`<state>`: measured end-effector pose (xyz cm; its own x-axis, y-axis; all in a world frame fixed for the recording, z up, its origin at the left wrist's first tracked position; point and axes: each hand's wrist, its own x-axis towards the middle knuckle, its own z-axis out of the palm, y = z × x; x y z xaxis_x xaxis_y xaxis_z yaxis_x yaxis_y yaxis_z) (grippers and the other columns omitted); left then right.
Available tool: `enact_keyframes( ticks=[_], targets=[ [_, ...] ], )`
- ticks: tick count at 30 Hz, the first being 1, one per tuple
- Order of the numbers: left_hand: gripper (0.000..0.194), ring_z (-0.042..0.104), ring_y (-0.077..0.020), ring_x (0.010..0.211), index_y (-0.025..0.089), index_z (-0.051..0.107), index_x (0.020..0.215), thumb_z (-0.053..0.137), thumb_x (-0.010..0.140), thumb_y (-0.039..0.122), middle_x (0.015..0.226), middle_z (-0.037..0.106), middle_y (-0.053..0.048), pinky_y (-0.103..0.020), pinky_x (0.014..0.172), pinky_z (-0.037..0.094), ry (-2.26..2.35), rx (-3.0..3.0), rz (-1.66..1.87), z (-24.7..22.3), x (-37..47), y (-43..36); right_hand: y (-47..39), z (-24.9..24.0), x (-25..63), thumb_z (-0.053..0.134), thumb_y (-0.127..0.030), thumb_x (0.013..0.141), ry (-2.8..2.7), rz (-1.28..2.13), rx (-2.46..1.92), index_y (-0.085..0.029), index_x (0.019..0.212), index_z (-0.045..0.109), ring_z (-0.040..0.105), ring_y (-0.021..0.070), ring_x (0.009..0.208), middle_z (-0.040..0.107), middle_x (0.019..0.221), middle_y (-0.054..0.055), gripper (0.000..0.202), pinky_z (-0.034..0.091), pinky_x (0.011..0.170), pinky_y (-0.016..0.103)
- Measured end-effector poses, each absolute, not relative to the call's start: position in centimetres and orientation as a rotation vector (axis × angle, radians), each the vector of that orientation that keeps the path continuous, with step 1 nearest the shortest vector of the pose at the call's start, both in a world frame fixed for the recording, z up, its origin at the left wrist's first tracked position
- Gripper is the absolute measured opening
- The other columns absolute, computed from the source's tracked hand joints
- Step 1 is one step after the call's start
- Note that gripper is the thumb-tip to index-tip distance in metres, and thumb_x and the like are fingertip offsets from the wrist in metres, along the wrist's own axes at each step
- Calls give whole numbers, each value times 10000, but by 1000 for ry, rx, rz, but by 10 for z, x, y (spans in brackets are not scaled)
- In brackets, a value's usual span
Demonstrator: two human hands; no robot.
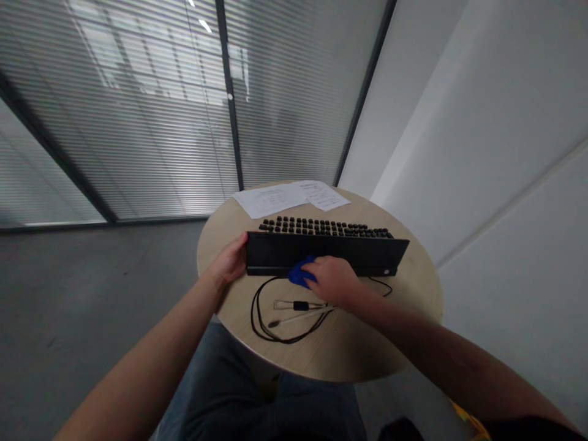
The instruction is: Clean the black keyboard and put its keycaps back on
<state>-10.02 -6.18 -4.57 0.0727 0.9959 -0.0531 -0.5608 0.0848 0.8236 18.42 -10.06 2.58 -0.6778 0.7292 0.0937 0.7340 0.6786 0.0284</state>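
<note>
A black keyboard body [275,251] stands tilted up on its long edge, with a broad plain face toward me. My left hand [232,260] grips its left end, fingers wrapped behind the edge. In my right hand [335,278] is a bunched blue cloth [301,272], pressed against the lower middle of that face. Rows of loose black keycaps [321,226] are laid out on the table behind the board. Nearer me lie a wire keycap puller [301,305] with a black middle and a slim brush [298,316], partly inside a coiled black cable [260,327].
Everything rests on a small round wooden table [349,355]. Printed paper sheets [275,199] lie at its far edge. Beyond stands a glass partition with blinds [160,122], and a white wall [496,153] rises on the right. My legs [257,392] are under the near edge.
</note>
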Motion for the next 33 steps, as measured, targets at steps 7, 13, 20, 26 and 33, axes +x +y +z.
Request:
enact_keyframes(
  ticks=[7, 13, 20, 26, 33],
  targets=[
    [418, 720, -342, 1128, 135, 738, 1148, 685, 875, 447, 1098, 796, -135, -429, 1018, 568, 750, 778, 1339, -42, -100, -63, -121, 27, 79, 489, -290, 973, -2764, -15, -1056, -260, 1123, 763, 703, 250, 997, 784, 1115, 81, 313, 502, 862, 354],
    [426, 738, -345, 1082, 142, 745, 1118, 709, 849, 470, 1045, 807, -123, -444, 997, 583, 751, 778, 1329, -41, -101, -62, -122, 26, 87, 513, -263, 970, -2728, -82, -1116, -289, 1089, 764, 697, 233, 977, 778, 1111, 95, 279, 508, 805, 341],
    [417, 726, -375, 1103, 186, 749, 1138, 719, 842, 478, 1034, 808, -119, -501, 994, 582, 773, 705, 1343, -44, -103, -57, -116, 26, 191, 574, -334, 954, -2758, -130, -1366, -227, 1135, 762, 700, 265, 923, 760, 1055, 98, 281, 548, 769, 366],
    [405, 722, -358, 1119, 155, 746, 1103, 680, 876, 483, 1053, 804, -128, -467, 998, 583, 844, 695, 1367, -42, -105, -57, -114, 20, 276, 555, -344, 965, -2575, -182, -1770, -261, 1198, 755, 713, 263, 978, 757, 1087, 93, 318, 536, 799, 349],
    [442, 734, -358, 1094, 139, 716, 1205, 615, 920, 462, 1060, 799, -155, -482, 983, 592, 849, 673, 1356, -43, -105, -56, -98, 19, 363, 509, -414, 971, -2090, -259, -2159, -286, 1232, 758, 728, 299, 1008, 772, 1167, 90, 383, 537, 766, 371]
  ],
)
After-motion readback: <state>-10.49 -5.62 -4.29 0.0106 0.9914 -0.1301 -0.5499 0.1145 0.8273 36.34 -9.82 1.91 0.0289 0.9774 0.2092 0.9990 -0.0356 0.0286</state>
